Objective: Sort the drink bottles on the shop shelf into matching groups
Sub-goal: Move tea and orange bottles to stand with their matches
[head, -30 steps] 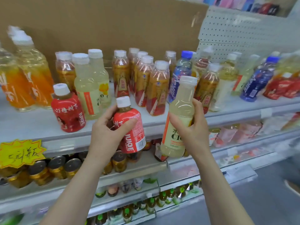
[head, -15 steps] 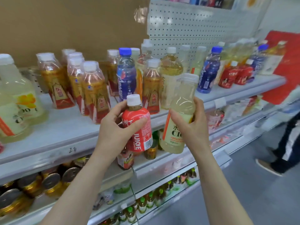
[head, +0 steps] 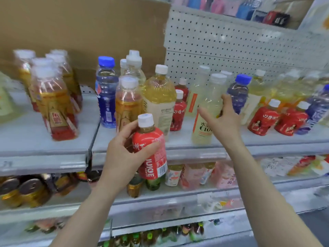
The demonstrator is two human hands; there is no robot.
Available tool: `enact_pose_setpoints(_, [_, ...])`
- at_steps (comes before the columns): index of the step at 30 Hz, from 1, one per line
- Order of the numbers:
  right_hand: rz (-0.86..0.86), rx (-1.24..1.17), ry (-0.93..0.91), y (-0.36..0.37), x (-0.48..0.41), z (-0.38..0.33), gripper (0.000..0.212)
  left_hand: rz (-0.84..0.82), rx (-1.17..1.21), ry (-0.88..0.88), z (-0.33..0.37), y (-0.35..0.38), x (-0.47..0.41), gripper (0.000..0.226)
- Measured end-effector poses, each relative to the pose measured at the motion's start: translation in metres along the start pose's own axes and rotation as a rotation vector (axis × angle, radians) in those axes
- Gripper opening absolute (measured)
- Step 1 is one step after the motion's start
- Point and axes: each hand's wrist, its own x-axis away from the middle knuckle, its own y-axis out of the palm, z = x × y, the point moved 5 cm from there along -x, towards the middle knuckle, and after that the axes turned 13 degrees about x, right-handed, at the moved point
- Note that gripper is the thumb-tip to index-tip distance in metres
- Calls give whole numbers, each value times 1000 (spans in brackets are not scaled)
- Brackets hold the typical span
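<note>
A: What's on that grey shelf [head: 44,147]?

B: Mixed drinks, right across the middle of the frame. Brown cardboard [head: 80,24] backs it at upper left and white pegboard [head: 240,41] at upper right. Amber tea bottles [head: 53,107] cluster at the left. A blue-capped bottle [head: 106,93] and a big yellow bottle [head: 160,97] stand at centre, and squat red bottles [head: 263,120] sit at the right.

A: And the hands?

B: The right hand [head: 226,120], right of centre, has thumb and fingers curled round a pale lemon drink bottle [head: 203,129], upright at the shelf's front edge. The left hand [head: 121,157], lower centre, grips a red juice bottle [head: 156,157] in front of the shelf edge, slightly tilted, white cap up.
</note>
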Motion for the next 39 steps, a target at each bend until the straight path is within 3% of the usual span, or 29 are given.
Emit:
enact_pose_setpoints(3, [-84,21,-34,21,-20,7,75,46,-18,5,0,3,0,68])
enact_pose_setpoints(13, [-31,169,-37,53,-64,-1,71,105,-38,22,4,4,0,60])
enact_pose_setpoints(18, [-35,149,15,59,-55,1,80,108,-73,23,5,-3,4,64])
enact_pose_setpoints(21, [131,124,-47,35,-40,-8,73,95,-94,19,7,-2,5,63])
enact_pose_setpoints(23, [241,-14,-119,12,-19,-26,49,80,-117,10,7,0,6,63])
enact_pose_setpoints(26, [18,-229,-260,2,26,-67,21,34,-175,14,3,8,4,68])
enact_pose_setpoints(29, [-215,-256,-349,9,63,-88,34,-12,-221,38,-2,22,2,68])
enact_pose_setpoints(36, [-325,-108,-254,-1,56,-55,28,-96,-289,77,-18,65,-8,75])
enact_pose_setpoints(39, [-287,-110,-223,-22,36,-38,22,-128,-510,248,-2,78,-18,75])
